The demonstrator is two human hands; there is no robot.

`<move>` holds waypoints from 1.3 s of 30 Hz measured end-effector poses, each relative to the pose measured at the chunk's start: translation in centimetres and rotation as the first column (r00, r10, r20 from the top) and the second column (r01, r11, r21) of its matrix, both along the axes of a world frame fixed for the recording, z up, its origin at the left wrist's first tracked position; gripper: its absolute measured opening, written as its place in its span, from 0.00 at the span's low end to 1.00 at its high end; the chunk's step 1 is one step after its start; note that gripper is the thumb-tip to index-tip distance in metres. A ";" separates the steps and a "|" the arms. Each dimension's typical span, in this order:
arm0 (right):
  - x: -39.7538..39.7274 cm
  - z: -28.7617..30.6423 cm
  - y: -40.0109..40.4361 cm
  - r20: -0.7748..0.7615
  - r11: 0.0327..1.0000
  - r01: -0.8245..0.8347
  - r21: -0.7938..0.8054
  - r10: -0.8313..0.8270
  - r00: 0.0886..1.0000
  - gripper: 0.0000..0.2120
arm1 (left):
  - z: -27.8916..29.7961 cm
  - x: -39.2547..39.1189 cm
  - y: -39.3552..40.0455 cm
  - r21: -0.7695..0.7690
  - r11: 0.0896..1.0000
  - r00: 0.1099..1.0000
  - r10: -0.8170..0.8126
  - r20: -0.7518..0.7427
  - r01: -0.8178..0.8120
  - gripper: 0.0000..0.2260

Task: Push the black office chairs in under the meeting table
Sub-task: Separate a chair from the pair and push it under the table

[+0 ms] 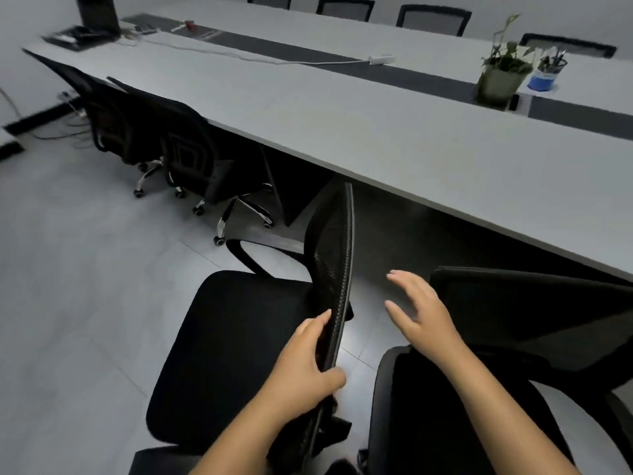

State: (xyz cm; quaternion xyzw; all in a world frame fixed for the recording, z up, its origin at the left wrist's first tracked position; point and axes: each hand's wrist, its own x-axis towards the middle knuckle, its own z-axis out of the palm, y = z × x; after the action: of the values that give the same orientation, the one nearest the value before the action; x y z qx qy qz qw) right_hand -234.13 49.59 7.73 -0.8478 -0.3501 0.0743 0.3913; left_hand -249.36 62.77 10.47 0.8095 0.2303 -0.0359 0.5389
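Observation:
A black office chair (pixel 236 341) stands turned sideways, out from the long grey meeting table (pixel 394 138), its seat facing left. My left hand (pixel 308 365) grips the edge of its mesh backrest (pixel 337 265). My right hand (pixel 419 313) hovers open in the gap to the right of that backrest, touching nothing. A second black chair (pixel 513 337) stands at the lower right, its backrest near the table edge. Two more black chairs (pixel 191 152) (pixel 109 114) sit tucked under the table on the left.
Several chairs (pixel 433 17) line the table's far side. On the table are a potted plant (pixel 501 72), a blue pen cup (pixel 546 72), a white power strip (pixel 382 59) with its cable, and a laptop (pixel 92 18). Grey tiled floor (pixel 85 286) spreads left.

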 end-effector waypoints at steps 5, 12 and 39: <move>0.9 -0.2 3.9 0.392 0.947 -0.274 -0.168 0.319 0.863 0.24 | 1.1 -4.4 1.7 0.056 0.979 0.980 -0.191 -0.057 0.194 0.37; -4.2 0.8 5.7 0.523 0.836 -0.408 -0.368 0.549 0.652 0.20 | 2.2 -14.2 5.6 0.084 0.931 0.914 -0.328 -0.237 0.356 0.34; -32.9 1.8 11.3 0.474 0.840 0.146 -0.523 0.144 0.869 0.26 | -2.3 -27.9 19.8 0.949 0.241 0.863 -0.415 0.290 -0.203 0.31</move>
State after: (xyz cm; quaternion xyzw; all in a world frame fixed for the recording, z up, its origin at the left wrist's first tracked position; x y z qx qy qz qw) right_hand -267.01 60.92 9.50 -0.9136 -0.4023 -0.0496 0.0319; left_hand -277.23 82.61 8.17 0.9592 0.0005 0.2802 -0.0376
